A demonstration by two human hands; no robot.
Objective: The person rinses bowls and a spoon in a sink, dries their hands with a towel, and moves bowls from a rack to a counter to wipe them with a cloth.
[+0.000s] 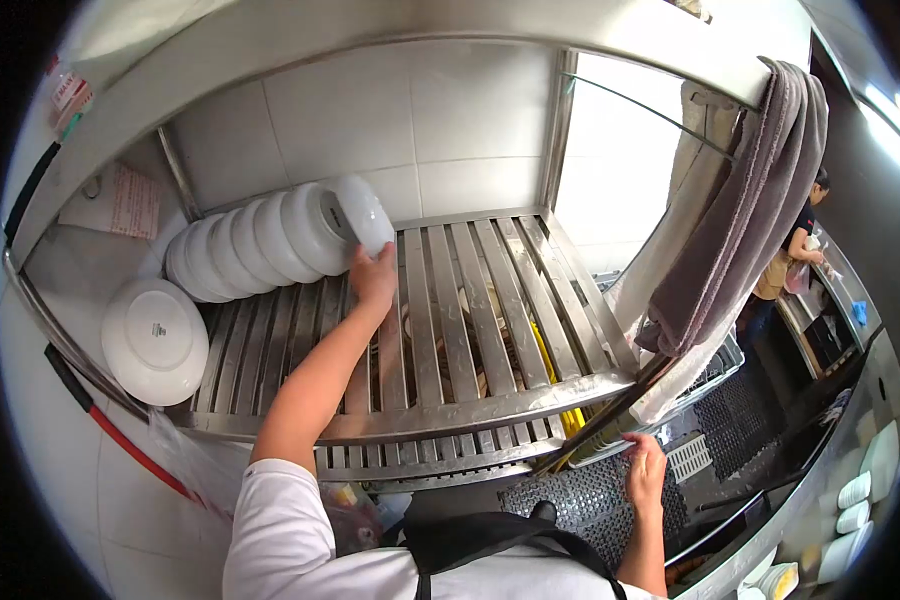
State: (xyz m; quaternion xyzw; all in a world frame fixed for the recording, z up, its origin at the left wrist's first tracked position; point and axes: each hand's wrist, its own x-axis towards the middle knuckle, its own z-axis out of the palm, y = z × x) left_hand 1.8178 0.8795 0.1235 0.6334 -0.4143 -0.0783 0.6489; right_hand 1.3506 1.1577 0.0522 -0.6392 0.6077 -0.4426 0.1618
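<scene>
My left hand (373,275) grips the lower edge of a white bowl (363,213), which stands tilted on its side at the right end of a row of white bowls (260,243). The row lies along the back of a slatted metal rack (440,330). Left of the row, an oval white plate (156,340) leans with its underside showing. My right hand (646,468) hangs at the lower right, beyond the rack's front corner, fingers curled loosely and nothing visible in them.
Grey and white towels (740,220) hang from the upper rail at the right. A person (795,250) stands at a far counter. White cups (854,505) sit on a counter at the lower right. Black mats (735,420) cover the floor.
</scene>
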